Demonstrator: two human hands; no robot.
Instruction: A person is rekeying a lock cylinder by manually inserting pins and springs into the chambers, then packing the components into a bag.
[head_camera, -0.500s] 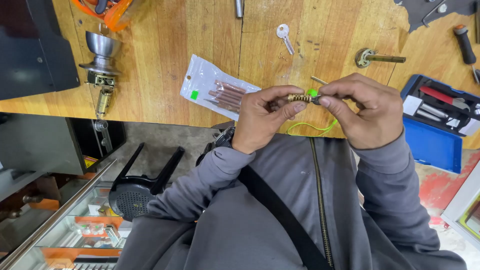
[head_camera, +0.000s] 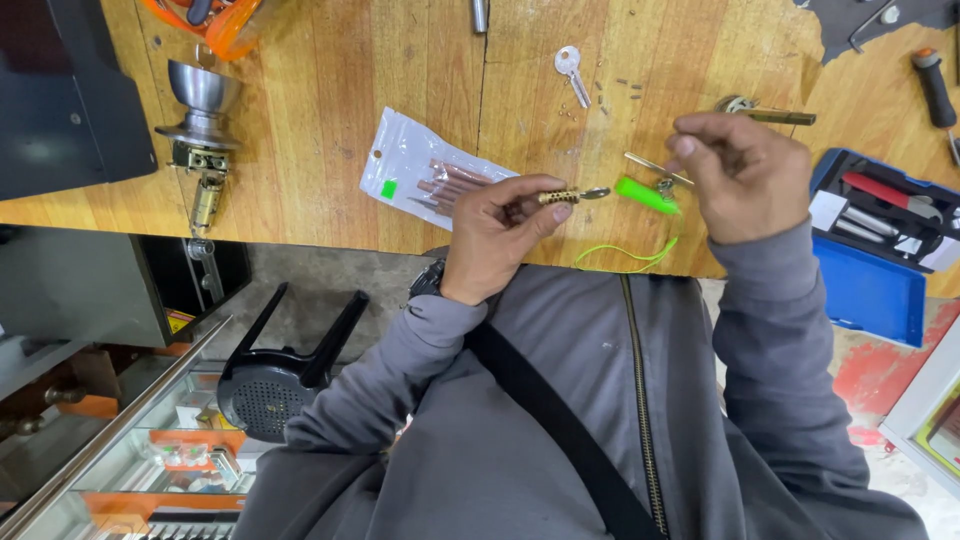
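1. Over the wooden bench (head_camera: 330, 130), two hands: left hand (head_camera: 500, 225) pinches one brass lock cylinder (head_camera: 560, 196).
2. Right hand (head_camera: 745, 170), at 3 o'clock of it, grips one thin metal tool (head_camera: 650, 165); green tag (head_camera: 645, 195) dangles.
3. One clear plastic packet (head_camera: 420, 165), green sticker, at 9 o'clock of left hand.
4. One silver key (head_camera: 570, 70) at 12 o'clock; one blue case (head_camera: 870, 290) far right.

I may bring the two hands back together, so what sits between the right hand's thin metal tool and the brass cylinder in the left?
Nothing solid. Between the right hand and the brass cylinder in the left hand hangs only the green tag, over bare bench.
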